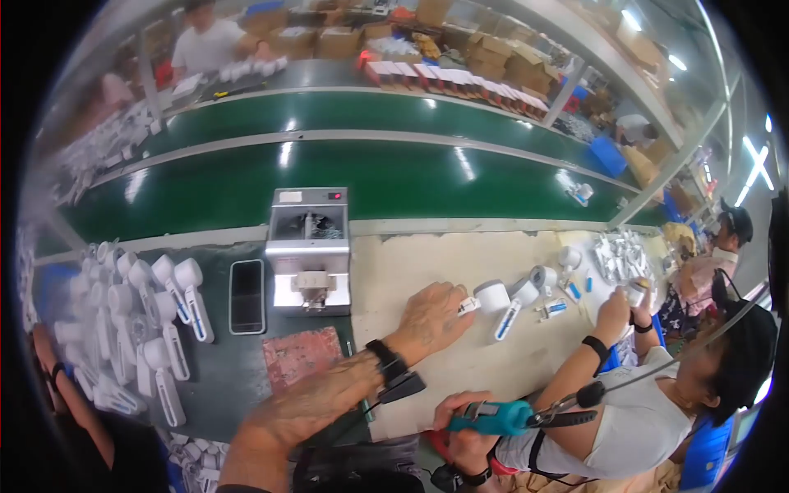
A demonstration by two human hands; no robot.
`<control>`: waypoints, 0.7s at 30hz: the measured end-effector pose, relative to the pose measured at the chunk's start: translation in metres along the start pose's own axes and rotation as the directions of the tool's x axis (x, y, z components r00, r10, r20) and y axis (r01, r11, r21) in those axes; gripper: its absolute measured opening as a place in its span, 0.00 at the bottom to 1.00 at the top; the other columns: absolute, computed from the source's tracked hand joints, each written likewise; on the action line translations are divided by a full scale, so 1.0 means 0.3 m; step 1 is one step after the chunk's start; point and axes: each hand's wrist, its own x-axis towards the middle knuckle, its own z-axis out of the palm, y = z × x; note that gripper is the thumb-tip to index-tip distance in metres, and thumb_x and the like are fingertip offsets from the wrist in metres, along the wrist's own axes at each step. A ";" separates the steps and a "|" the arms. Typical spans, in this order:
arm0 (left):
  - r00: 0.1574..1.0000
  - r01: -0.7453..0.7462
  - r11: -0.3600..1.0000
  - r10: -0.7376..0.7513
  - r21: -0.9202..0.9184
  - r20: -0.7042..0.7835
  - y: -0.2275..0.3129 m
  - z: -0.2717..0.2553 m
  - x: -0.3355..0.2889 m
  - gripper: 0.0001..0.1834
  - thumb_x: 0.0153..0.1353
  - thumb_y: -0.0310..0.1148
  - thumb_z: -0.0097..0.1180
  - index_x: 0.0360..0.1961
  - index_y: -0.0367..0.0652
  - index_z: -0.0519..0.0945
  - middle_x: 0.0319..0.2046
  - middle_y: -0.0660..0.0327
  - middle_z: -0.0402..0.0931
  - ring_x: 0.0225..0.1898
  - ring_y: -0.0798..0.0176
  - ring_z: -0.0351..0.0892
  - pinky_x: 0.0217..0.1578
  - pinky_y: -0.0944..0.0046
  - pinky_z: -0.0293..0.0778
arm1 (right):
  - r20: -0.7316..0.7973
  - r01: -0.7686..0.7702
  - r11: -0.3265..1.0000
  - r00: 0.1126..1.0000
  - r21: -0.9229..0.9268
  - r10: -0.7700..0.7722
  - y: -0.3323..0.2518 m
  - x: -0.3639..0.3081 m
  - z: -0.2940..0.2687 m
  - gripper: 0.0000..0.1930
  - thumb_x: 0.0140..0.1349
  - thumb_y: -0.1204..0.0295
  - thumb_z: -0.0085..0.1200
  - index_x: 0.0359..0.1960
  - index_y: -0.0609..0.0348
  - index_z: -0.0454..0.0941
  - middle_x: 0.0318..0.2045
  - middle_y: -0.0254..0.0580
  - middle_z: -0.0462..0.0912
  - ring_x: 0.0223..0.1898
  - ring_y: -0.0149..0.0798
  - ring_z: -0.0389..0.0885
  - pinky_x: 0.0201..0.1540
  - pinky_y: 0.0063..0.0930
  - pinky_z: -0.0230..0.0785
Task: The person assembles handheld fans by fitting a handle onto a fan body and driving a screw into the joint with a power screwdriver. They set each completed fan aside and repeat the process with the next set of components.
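My left hand (429, 319) reaches over the cream work mat (411, 255), its fingers pinched on a small white plastic part (468, 306). Close beside those fingers stands a white round-headed piece (492, 296). A white handle with a blue strip (508, 320) lies just to the right of it. Low in the view, my right hand (457, 421) is wrapped round a teal electric screwdriver (503, 417), which lies roughly level and is clipped to a hanging cord. The screwdriver's tip is hidden by the hand.
A metal screw feeder (308, 255) stands left of the mat, beside a dark phone (246, 297) and a worn red pad (302, 358). White round-headed devices (123, 320) pile up at left. A co-worker (633, 411) handles parts at right. A green conveyor (370, 177) runs behind.
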 end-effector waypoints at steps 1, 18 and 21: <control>0.999 -0.016 0.999 0.017 -0.029 0.031 0.005 -0.081 -0.038 0.17 0.57 0.42 0.60 0.41 0.42 0.77 0.34 0.55 0.76 0.39 0.50 0.77 0.40 0.53 0.74 | -0.040 0.014 0.999 0.999 -0.043 -0.016 0.008 0.016 -0.003 0.33 0.54 0.47 0.67 0.41 0.68 0.70 0.21 0.44 0.75 0.21 0.38 0.74 0.24 0.29 0.67; 0.993 -0.055 0.998 0.051 0.037 0.110 -0.125 -0.549 -0.451 0.16 0.53 0.35 0.66 0.43 0.42 0.81 0.39 0.60 0.79 0.42 0.54 0.80 0.44 0.56 0.76 | 0.124 0.052 0.998 0.991 0.038 -0.057 0.109 0.233 0.371 0.36 0.58 0.32 0.49 0.43 0.58 0.63 0.18 0.35 0.67 0.18 0.33 0.67 0.24 0.29 0.63; 0.992 -0.014 0.999 0.018 -0.031 0.123 -0.144 -0.541 -0.457 0.17 0.52 0.35 0.67 0.43 0.42 0.82 0.40 0.60 0.79 0.43 0.54 0.80 0.45 0.55 0.76 | 0.118 0.059 0.998 0.991 -0.004 -0.058 0.133 0.259 0.390 0.36 0.58 0.32 0.50 0.43 0.57 0.63 0.18 0.35 0.67 0.19 0.34 0.67 0.25 0.30 0.63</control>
